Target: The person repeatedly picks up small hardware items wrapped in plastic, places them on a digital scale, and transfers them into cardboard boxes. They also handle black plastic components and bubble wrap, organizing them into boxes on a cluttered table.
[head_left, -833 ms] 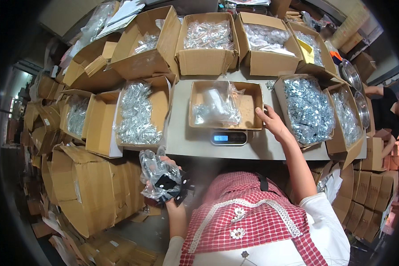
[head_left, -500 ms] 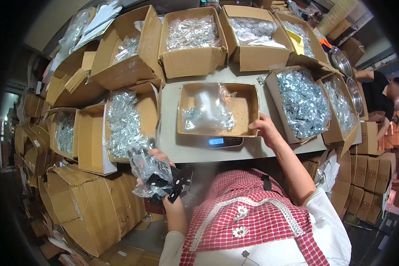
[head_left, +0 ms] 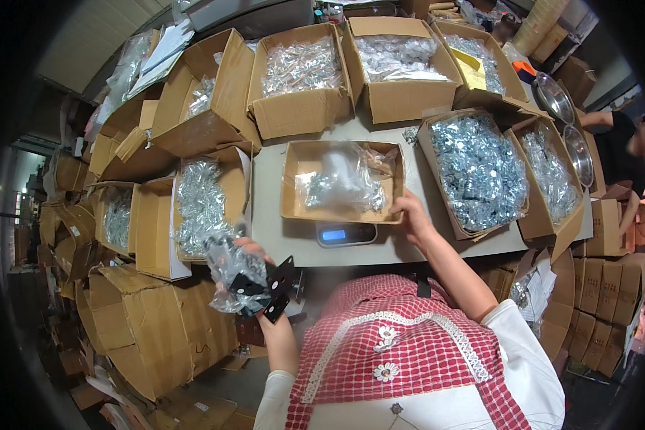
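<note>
My left hand (head_left: 254, 249) is closed round a crumpled clear plastic bag (head_left: 228, 266) at the table's front edge. Several flat black metal plates with holes (head_left: 279, 285) stick out beside the bag, over my left wrist. My right hand (head_left: 413, 217) grips the near right corner of a shallow cardboard box (head_left: 341, 213), thumb on the rim. Inside that box lie clear bags of small metal parts (head_left: 344, 183). A scale (head_left: 358, 235) with a lit blue display shows from under the box's near side; the contact between them is hidden.
Cardboard boxes of bagged shiny hardware ring the table: a full one (head_left: 476, 172) on the right, one (head_left: 201, 201) on the left, several along the back (head_left: 297, 115). A large carton (head_left: 143, 326) stands below left. Another person (head_left: 620, 150) is at far right, near metal bowls (head_left: 577, 154).
The view has shifted slightly, and a little more of the scale shows in front of the cardboard box. Both hands keep their holds; the black plates have tilted a little.
</note>
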`<state>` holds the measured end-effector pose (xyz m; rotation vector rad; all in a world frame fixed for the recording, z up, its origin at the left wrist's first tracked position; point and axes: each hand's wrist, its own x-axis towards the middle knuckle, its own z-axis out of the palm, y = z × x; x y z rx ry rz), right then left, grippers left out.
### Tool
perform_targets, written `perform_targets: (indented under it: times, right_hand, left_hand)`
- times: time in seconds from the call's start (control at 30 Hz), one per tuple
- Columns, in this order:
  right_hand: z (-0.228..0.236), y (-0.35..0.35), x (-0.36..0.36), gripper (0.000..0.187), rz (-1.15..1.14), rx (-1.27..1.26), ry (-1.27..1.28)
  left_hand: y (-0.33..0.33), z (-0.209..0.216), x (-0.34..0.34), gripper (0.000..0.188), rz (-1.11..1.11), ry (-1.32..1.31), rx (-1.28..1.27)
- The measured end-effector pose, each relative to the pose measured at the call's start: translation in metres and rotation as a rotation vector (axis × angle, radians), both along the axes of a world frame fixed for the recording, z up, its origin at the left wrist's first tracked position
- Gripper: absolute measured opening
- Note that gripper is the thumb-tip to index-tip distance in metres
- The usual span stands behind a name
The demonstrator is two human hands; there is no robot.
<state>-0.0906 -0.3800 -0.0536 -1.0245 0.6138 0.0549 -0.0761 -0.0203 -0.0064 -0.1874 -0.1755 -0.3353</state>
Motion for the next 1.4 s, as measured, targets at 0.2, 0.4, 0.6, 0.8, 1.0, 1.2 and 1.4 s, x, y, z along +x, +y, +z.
perform_targets:
  times: [0.2, 0.4, 0.6, 0.8, 1.0, 1.2, 1.4]
  right_hand:
    - [0.006, -0.021, 0.005, 0.049, 0.057, -0.012, 0.071]
    - [0.002, -0.016, 0.002, 0.072, 0.308, -0.088, -0.012]
    - [-0.016, -0.041, -0.010, 0.063, 0.318, 0.143, 0.023]
    - [-0.031, -0.051, -0.063, 0.037, 0.235, -0.095, 0.010]
    - [-0.039, -0.052, -0.091, 0.030, 0.226, -0.087, 0.008]
    - [-0.047, -0.043, -0.089, 0.026, 0.172, -0.169, 0.008]
    - [-0.047, -0.043, -0.089, 0.022, 0.167, -0.165, 0.006]
  left_hand:
    - [-0.013, 0.010, -0.019, 0.093, 0.064, -0.038, 0.192]
    - [-0.023, 0.003, -0.018, 0.094, 0.094, -0.050, 0.157]
    - [-0.031, 0.005, 0.001, 0.096, 0.123, -0.048, 0.226]
    - [-0.024, 0.007, 0.010, 0.090, 0.168, -0.042, 0.151]
    - [-0.009, 0.011, 0.017, 0.094, 0.143, -0.054, 0.108]
    - [-0.003, 0.011, 0.018, 0.098, 0.163, -0.035, 0.085]
    - [0.005, 0.007, 0.013, 0.102, 0.131, 0.013, 0.077]
